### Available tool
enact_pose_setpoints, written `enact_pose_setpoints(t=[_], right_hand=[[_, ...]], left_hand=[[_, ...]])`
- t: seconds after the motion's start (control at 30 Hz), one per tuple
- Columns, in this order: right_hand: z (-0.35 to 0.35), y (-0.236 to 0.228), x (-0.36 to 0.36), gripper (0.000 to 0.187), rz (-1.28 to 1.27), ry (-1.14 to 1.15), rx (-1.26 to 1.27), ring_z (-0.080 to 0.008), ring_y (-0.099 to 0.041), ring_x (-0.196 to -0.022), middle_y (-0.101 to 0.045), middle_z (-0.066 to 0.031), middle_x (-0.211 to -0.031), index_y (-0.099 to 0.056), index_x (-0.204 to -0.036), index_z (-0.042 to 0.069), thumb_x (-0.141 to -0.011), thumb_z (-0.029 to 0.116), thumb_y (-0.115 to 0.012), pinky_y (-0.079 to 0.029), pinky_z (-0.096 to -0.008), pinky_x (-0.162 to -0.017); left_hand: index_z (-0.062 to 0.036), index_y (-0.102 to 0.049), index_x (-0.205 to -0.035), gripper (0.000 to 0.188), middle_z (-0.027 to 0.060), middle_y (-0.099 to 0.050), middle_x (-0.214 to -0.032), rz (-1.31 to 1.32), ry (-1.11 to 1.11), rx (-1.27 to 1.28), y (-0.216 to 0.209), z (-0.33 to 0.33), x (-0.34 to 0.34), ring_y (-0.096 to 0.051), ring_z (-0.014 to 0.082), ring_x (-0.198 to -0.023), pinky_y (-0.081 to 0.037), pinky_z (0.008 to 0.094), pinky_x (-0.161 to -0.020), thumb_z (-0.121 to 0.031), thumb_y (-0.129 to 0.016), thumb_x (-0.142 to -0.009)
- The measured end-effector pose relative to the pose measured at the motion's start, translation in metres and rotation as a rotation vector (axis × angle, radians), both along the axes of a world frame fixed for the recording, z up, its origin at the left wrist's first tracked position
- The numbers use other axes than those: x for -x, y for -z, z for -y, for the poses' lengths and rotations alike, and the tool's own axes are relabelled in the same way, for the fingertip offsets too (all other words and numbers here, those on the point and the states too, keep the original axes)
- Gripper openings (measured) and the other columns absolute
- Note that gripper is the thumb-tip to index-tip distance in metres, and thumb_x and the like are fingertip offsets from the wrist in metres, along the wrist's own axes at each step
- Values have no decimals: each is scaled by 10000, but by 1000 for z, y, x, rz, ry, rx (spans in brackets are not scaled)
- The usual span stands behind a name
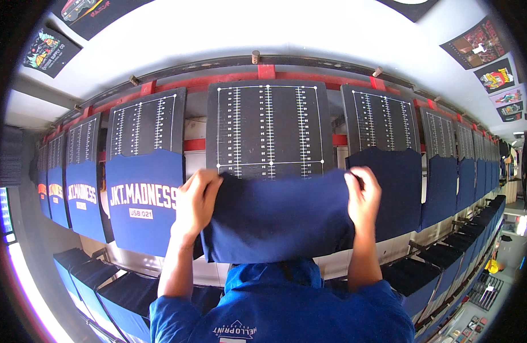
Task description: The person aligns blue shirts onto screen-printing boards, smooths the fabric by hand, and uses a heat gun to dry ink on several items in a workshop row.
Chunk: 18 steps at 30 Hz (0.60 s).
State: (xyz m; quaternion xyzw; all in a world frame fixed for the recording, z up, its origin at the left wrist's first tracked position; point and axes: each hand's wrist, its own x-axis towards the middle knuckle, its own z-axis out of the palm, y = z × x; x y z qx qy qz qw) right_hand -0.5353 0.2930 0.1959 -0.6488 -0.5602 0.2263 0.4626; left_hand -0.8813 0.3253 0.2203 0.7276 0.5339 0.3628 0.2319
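A navy fabric panel (280, 220) is stretched between my two hands over the lower part of a black board (283, 123) marked with white ruler lines. My left hand (198, 201) pinches the panel's upper left corner. At the upper right corner, the fingers of my right hand (364, 194) are closed on the cloth. The panel's top edge sags slightly between them, near the board's lower white cross line. Its lower part bulges toward me and hides the board's bottom end.
To the left, a board bears a navy panel (143, 231) with pale printed lettering, and several more follow. Plain navy panels (384, 191) lie on boards to the right. A red metal frame (266, 71) runs behind. Below, a second row holds dark-topped boards (123, 290).
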Motion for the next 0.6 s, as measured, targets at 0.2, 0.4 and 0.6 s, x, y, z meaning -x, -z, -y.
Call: enact_pose_setpoints(t=[0.2, 0.4, 0.6], right_hand=[[-31, 59, -1, 167, 197, -125, 122, -308, -664, -803, -660, -157, -871, -645, -943, 3, -891, 160, -671, -506, -353, -721], [-63, 127, 3, 170, 371, -72, -17, -352, -638, -847, -653, -143, -895, -634, -937, 38, -906, 205, -644, -495, -414, -745], [-70, 148, 3, 150, 477, -72, -57, -333, -607, -830, -632, -116, -858, -622, -920, 68, -899, 215, -644, -470, -422, -733]], left_hand=[[-78, -575, -951, 72, 118, -648, -859, -163, 86, 94, 62, -28, 2, -656, 352, -749, -523, 403, -628, -123, -614, -911], [-100, -574, -959, 69, 100, -654, -885, -241, 50, 55, 139, -61, 3, -654, 348, -764, -527, 422, -653, -161, -582, -929], [-112, -566, -947, 71, 78, -641, -897, -278, 69, 96, 154, -71, 3, -651, 348, -766, -530, 427, -656, -181, -574, -934]])
